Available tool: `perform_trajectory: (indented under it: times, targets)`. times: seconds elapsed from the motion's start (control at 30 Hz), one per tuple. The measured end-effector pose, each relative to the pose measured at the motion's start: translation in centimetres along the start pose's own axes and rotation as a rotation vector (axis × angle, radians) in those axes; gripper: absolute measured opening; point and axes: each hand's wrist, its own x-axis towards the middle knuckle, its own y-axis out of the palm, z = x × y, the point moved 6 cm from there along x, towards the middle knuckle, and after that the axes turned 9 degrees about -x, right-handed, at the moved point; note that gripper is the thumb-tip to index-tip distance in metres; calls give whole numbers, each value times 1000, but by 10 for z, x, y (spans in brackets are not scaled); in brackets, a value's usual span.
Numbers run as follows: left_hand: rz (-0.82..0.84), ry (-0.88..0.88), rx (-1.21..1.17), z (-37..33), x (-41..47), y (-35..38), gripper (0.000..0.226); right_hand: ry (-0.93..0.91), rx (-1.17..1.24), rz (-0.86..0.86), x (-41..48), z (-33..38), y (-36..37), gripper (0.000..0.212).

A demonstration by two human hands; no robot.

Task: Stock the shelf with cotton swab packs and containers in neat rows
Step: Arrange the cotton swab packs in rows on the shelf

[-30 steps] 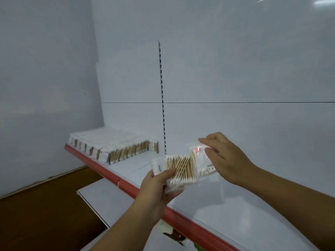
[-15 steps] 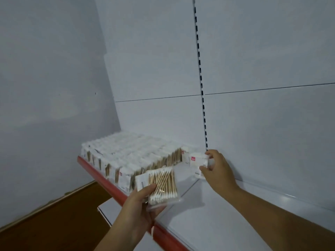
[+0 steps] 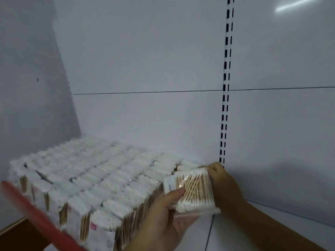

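A: First item?
B: One cotton swab pack (image 3: 194, 190), clear wrap, wooden sticks, held just beside the right end of the stocked packs (image 3: 90, 176).
A: Held how?
B: Left hand (image 3: 163, 221) grips it, thumb on top, fingers beneath. Right hand (image 3: 223, 184) sits partly behind it, fingertips at the rearmost row's end; whether they grip anything, I cannot tell.
A: Surface?
B: White shelf (image 3: 272, 232), blurred red strip (image 3: 36, 212) along its front.
A: Surroundings?
B: White back panel (image 3: 145, 69), slotted upright (image 3: 225, 87), grey side wall (image 3: 27, 69), brown floor (image 3: 10, 238).
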Motion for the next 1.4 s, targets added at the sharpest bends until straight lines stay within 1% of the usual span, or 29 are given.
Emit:
perform_trajectory:
  times: [0.03, 0.1, 0.13, 0.17, 0.2, 0.23, 0.3, 0.33, 0.37, 0.4, 0.43, 0.47, 0.53, 0.6, 0.63, 0.7, 0.77, 0.83, 1.0, 1.03, 1.13, 1.17, 1.2, 1.23, 1.27, 1.33, 1.4]
  targets:
    - [11, 11, -3, 1, 7, 2, 63, 15, 35, -51, 2, 2, -12, 29]
    - [38, 43, -29, 4, 17, -1, 65, 30, 135, -214, 4, 10, -48, 18]
    - [57, 46, -44, 5, 19, -4, 64, -11, 173, -279, 4, 17, -67, 11]
    - [73, 36, -62, 7, 21, -7, 62, -77, 203, -290, 3, 27, -85, 7]
    - [89, 20, -77, 8, 22, -9, 60, -150, 212, -216, 1, 38, -96, 6]
    - [110, 11, -85, 9, 22, -10, 59, -222, 177, -60, -1, 50, -99, 19]
    - [132, 23, -80, 9, 23, -11, 62, -348, -25, 303, -14, 64, -83, 54]
    - [122, 38, -64, 9, 23, -10, 64, -421, -137, 399, -21, 67, -74, 66]
    - [111, 51, -43, 8, 23, -10, 64, -493, -227, 414, -25, 69, -67, 72]
    - [106, 64, -28, 8, 22, -10, 63, -538, -270, 379, -27, 71, -63, 69]
    - [94, 81, -12, 8, 21, -10, 60, -538, -252, 326, -25, 73, -61, 60]
    - [62, 98, 11, 9, 23, -13, 58, -489, -178, 284, -21, 73, -62, 49]
    - [-31, 125, 52, 9, 25, -22, 58, -275, 97, 236, -9, 64, -68, 34]
    - [-66, 100, 35, 10, 22, -24, 53, -27, 432, 176, 3, 46, -76, 39]
    - [-65, 76, 23, 10, 21, -24, 49, 88, 548, 160, 7, 36, -79, 41]
    - [-46, 34, 12, 10, 20, -24, 40, 215, 659, 154, 11, 22, -80, 38]
    - [-12, 17, 1, 10, 21, -22, 32, 263, 670, 150, 15, 10, -77, 32]
    - [16, 25, -42, 8, 20, -19, 32, 306, 674, 129, 18, -1, -73, 27]
    - [73, 91, -162, 2, 19, -11, 31, 333, 671, 132, 25, -11, -64, 26]
    - [87, 108, -191, 0, 18, -9, 36, 324, 648, 108, 25, -11, -65, 24]
    - [153, 107, -243, -3, 15, -6, 69, 274, 562, 23, 25, -14, -64, 19]
    - [170, 102, -255, -3, 15, -6, 83, 260, 556, 29, 25, -12, -61, 16]
    - [181, 98, -261, -3, 16, -6, 93, 243, 551, 54, 24, -9, -57, 14]
    - [192, 99, -259, -3, 15, -6, 95, 217, 529, 83, 24, -6, -52, 11]
    - [206, 100, -257, -3, 13, -4, 92, 180, 492, 98, 23, -1, -47, 10]
    - [219, 99, -262, -3, 11, -1, 84, 87, 387, 78, 19, 11, -39, 11]
    - [200, 100, -274, -3, 13, -1, 81, -24, 130, 45, 12, 19, -28, 18]
